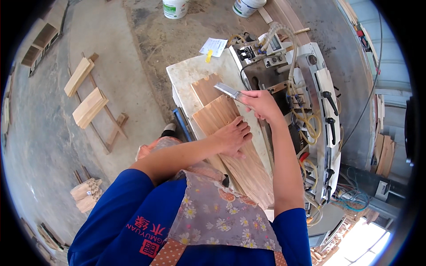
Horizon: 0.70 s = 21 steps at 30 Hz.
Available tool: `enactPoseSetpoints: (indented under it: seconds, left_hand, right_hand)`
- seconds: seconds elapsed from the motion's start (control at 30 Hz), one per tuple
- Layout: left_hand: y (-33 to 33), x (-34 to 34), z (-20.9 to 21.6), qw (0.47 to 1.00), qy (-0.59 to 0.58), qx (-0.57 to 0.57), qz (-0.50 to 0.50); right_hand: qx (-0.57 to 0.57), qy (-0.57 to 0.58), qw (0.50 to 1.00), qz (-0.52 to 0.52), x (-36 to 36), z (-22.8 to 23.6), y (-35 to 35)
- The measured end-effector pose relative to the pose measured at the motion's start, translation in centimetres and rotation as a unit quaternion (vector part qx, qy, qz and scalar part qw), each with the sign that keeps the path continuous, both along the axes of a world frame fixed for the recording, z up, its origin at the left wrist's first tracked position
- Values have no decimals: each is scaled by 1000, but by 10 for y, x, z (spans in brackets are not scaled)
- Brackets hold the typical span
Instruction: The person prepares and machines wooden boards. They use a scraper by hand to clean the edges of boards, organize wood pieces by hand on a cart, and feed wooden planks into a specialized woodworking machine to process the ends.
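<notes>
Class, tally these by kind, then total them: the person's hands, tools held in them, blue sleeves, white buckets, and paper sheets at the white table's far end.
Left hand and right hand: 2
Tool: 1
Sleeves: 2
Buckets: 2
Paper: 1
Total: 8

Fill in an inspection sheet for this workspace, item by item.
Surface: white table, its top marked and stained.
Job's things: long board lying partly over a second board; metal tool with a flat blade, pointing toward the boards' far end.
Clutter: paper sheet and yellow tag at the table's far edge.
Grips: right grip holds the metal tool; left grip rests on the long board.
Cables: ribbed hose and yellowish hoses at the machine; bluish coil at lower right.
Surroundings: machine right of the table; white buckets and stacked boards beyond and to the left.
</notes>
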<state>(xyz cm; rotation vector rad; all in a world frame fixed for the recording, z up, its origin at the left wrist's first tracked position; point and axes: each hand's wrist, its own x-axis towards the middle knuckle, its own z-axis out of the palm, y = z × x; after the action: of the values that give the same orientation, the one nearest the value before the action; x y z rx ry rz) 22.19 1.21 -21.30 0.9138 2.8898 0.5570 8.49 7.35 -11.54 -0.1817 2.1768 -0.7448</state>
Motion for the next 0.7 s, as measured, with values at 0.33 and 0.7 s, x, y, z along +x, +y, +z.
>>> enactPoseSetpoints:
  seconds: [0.33, 0.7]
  left_hand:
    - [0, 0, -1, 1000, 6, 6, -1]
    - [3, 0, -6, 999, 34, 8, 11]
  right_hand:
    - [-13, 7, 1000, 8, 4, -6, -5]
    - [-63, 210, 975, 24, -5, -26, 4]
